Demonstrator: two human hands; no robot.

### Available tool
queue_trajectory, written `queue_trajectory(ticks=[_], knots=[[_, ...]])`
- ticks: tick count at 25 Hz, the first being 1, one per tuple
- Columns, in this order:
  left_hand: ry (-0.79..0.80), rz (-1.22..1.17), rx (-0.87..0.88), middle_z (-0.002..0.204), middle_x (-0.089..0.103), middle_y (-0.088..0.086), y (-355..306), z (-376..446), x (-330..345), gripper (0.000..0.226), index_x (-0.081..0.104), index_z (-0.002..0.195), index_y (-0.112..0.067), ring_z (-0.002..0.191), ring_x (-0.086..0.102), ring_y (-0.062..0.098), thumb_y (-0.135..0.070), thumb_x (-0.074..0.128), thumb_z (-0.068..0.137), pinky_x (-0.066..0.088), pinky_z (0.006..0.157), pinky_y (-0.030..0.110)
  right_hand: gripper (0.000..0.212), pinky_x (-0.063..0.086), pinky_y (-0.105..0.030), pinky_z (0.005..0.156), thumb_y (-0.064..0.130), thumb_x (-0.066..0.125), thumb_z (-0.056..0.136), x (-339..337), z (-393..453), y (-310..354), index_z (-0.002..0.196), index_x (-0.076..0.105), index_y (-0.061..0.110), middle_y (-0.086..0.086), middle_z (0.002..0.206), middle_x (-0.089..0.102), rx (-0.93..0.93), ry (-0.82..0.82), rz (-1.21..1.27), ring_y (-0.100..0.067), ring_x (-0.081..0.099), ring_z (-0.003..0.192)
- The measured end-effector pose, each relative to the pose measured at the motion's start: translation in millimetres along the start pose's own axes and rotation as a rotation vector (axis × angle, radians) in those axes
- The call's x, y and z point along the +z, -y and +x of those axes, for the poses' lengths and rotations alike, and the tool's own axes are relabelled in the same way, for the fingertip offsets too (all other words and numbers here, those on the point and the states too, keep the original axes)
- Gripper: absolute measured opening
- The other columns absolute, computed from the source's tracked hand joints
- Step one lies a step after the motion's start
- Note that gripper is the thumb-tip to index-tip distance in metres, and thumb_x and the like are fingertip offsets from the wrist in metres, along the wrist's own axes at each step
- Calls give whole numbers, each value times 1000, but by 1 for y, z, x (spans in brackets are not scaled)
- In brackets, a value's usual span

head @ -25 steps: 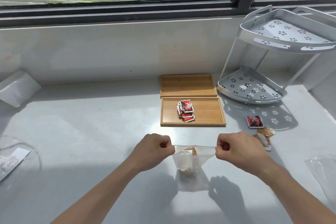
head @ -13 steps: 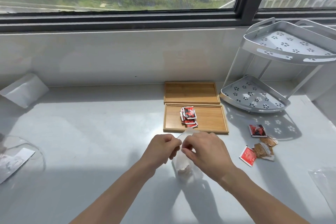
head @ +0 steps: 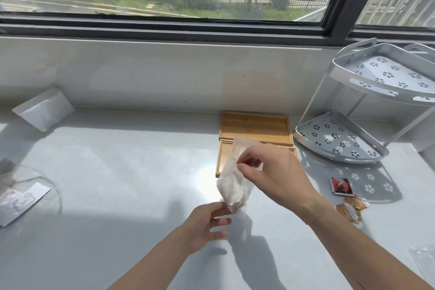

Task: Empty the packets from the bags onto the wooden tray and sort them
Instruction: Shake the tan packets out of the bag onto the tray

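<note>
Thin, limp clear bag (head: 231, 180), light, slippery; pinched at bottom corner by left hand (head: 207, 223), at mouth by right hand (head: 270, 174), over wooden tray (head: 223, 160) near edge.

near tray (head: 222, 160): we are seeing only its left strip, the bag (head: 233, 183) and right hand (head: 270, 172) are covering the rest | bag contents: too blurred to tell | paper (head: 14, 202) and clear plastic (head: 423, 259): the picture edges are cutting them off
</note>
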State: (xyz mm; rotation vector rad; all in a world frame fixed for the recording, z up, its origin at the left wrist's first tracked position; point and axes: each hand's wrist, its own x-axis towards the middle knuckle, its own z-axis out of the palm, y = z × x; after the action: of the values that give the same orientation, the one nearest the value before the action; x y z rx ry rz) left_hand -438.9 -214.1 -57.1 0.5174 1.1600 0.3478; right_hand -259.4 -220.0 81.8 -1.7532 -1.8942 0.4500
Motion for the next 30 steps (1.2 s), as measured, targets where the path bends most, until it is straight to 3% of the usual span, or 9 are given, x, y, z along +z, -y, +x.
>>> queue_trajectory(ticks=[3, 5, 11, 20, 25, 30], knots=[[92, -63, 64, 109, 71, 3, -12, 12, 4, 32, 71, 117, -9, 95, 61, 16, -21, 50, 96, 47, 73, 29, 5, 54, -37, 72, 29, 67, 83, -11, 8, -6, 81, 72, 28, 14, 76, 70, -20, -40, 13, -9, 63, 77], [103, -68, 95, 103, 67, 3, -20, 22, 5, 27, 71, 110, -10, 88, 58, 14, -16, 50, 95, 44, 71, 27, 4, 55, -36, 70, 25, 69, 82, -19, 15, -13, 80, 72, 25, 13, 75, 70, -35, -61, 23, -9, 64, 74], [-44, -75, 94, 76, 63, -1, -68, 50, 11, 13, 71, 92, -13, 62, 55, 7, -11, 58, 94, 43, 60, 21, 4, 55, -40, 74, 23, 69, 84, -38, 57, -55, 82, 73, 22, 9, 77, 71, -5, -70, -39, -13, 65, 76], [-425, 303, 339, 75, 65, -1, -203, 107, 15, 14, 64, 77, -19, 64, 54, 11, -12, 71, 87, 40, 57, 24, 11, 49, -31, 81, 30, 70, 86, -10, 149, -167, 88, 74, 20, 3, 89, 73, 392, -2, 93, -17, 65, 90], [-507, 481, 427, 69, 62, 6, -252, 138, 28, 10, 66, 78, -12, 54, 51, 14, -10, 74, 83, 34, 47, 22, 12, 51, -42, 84, 26, 71, 86, 28, 174, -216, 81, 74, 16, 0, 85, 69, 638, -15, 369, -22, 61, 90], [-507, 604, 440, 62, 59, 3, -278, 150, 47, 16, 63, 73, -15, 53, 50, 14, -11, 73, 84, 34, 45, 22, 15, 52, -33, 71, 19, 73, 86, 58, 172, -237, 90, 75, 5, -2, 81, 68, 845, -38, 618, -19, 60, 79]])
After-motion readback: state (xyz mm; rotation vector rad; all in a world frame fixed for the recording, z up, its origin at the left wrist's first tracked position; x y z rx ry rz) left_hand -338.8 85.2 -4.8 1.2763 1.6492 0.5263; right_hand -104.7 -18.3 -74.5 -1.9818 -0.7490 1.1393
